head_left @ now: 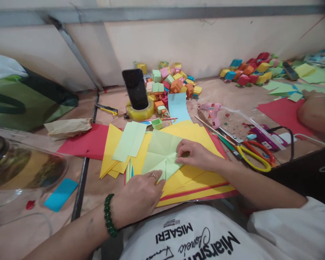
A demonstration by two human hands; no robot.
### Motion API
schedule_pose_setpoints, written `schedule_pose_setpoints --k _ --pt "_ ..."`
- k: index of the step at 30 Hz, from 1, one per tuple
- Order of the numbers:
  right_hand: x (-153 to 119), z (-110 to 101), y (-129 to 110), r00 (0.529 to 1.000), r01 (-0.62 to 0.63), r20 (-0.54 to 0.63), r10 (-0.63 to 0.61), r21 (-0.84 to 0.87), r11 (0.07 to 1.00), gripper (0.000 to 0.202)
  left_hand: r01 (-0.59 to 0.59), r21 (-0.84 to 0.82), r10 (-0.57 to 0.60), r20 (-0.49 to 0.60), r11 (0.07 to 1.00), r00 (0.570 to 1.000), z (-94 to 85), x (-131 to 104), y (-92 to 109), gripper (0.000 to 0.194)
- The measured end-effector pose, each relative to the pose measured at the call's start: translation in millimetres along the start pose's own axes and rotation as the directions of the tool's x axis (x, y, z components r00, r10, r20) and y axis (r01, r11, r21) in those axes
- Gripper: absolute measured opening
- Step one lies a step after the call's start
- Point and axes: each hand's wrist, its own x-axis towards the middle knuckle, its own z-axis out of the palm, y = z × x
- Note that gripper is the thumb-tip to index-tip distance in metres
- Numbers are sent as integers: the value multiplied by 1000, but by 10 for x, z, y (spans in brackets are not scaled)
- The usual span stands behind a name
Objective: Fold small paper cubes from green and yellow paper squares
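A light green creased paper square [159,151] lies on a stack of yellow sheets [195,137] over red paper. My left hand [137,196], with a ring and a green bead bracelet at the wrist, presses its fingertips on the near corner of the green paper. Fingers of my right hand [196,155] pinch and press down the right corner of that same square. Both hands lie flat on the fold.
A phone [135,88] leans in a tape roll [141,112]. Behind it lies a heap of small coloured paper boxes [173,85], with another heap [249,72] at the back right. Scissors [253,151], a glue gun [212,112] and another person's arm [318,112] are at right. A green bag [21,97] stands at left.
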Motion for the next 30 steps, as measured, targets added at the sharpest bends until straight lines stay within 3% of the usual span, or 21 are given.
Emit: schedule_pose_setpoints --k 16,22,30 --pt "-4 0 -54 1000 3 18 -1 -86 996 9 -5 9 4 22 1000 1000 4 27 2 13" --pt "1 -10 -55 1000 3 31 0 -75 997 10 -55 30 57 -60 998 997 2 42 3 23" --pt "-9 -10 -53 999 22 33 -20 -59 998 9 -39 37 38 19 999 999 -45 49 14 20"
